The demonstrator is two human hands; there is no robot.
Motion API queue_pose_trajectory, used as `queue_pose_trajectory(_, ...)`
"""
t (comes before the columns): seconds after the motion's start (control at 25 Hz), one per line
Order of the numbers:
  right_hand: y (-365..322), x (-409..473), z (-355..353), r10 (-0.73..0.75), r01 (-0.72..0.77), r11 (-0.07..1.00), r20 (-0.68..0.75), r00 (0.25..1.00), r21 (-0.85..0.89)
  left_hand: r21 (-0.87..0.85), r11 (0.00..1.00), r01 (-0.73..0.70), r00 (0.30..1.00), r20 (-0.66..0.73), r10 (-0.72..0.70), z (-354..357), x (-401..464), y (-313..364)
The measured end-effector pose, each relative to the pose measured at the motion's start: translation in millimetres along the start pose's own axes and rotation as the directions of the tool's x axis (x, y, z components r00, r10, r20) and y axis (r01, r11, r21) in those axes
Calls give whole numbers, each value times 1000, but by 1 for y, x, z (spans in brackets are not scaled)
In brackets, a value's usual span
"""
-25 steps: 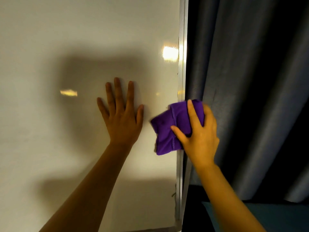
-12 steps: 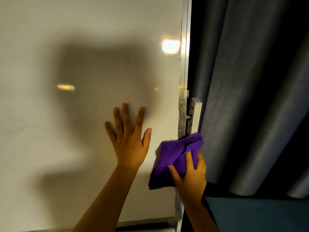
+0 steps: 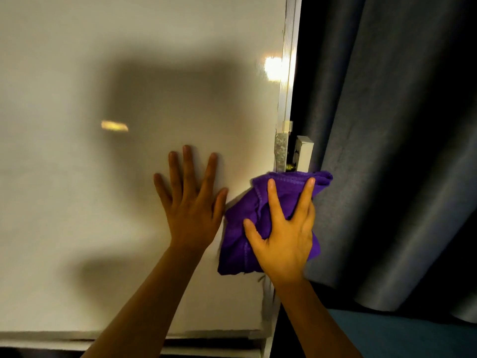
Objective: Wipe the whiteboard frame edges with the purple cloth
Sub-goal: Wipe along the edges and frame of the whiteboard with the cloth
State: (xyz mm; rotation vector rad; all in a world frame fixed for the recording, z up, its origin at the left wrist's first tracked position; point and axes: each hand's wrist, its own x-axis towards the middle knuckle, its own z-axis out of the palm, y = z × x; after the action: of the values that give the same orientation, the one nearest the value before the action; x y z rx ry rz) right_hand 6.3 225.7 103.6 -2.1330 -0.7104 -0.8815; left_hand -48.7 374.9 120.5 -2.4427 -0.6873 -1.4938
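The whiteboard [image 3: 129, 73] fills the left of the view, and its thin metal frame [image 3: 287, 73] runs vertically along the right edge. My right hand [image 3: 282, 236] presses the bunched purple cloth [image 3: 242, 236] against that right frame edge, fingers spread over the cloth. The cloth wraps around the frame and hides the stretch under it. Just left of the cloth, my left hand [image 3: 192, 200] lies flat on the board surface with its fingers apart, holding nothing.
A metal bracket [image 3: 281, 151] and a white block [image 3: 304, 153] are fixed to the frame just above the cloth. Dark grey curtains [image 3: 387, 151] hang right behind the frame. The bottom frame rail [image 3: 206, 337] runs along the lower edge, with teal floor [image 3: 400, 334] at the lower right.
My right hand slid the cloth down the right frame edge below the bracket, then came back up a little. Its fingers are now spread wider. My left hand stayed flat on the board.
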Motion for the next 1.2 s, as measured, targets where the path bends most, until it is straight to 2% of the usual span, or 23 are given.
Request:
queue_pose_trajectory(0.36, 7, -8, 35, 88, -90, 996, -128, 988, -8, -15, 1000, -1, 999, -47, 0, 22, 11, -4)
queue_pose_trajectory(0.52, 11, -45, 52, 204, -209, 978, -162, 965, -12, -32, 998, -45, 994, -102, 42, 24, 1, -11)
queue_pose_trajectory(0.88, 24, -128, 69, 306, -306, 952, -125, 944, 20, -16, 991, -130, 989, 63, 131, 28, -100, -35)
queue_pose_trajectory(1.0, 24, -128, 61, 284, -283, 959, -137, 949, 24, -13, 990, -143, 986, 83, 144, 28, -120, -37)
queue_pose_trajectory(1.12, 25, -111, 55, 166, -177, 983, -169, 972, -50, -12, 989, -146, 986, 78, 147, 29, -130, -35)
queue_pose_trajectory(1.2, 28, -111, 55, 137, -149, 987, -162, 977, -62, 11, 989, -149, 987, 68, 147, 32, -134, -36)
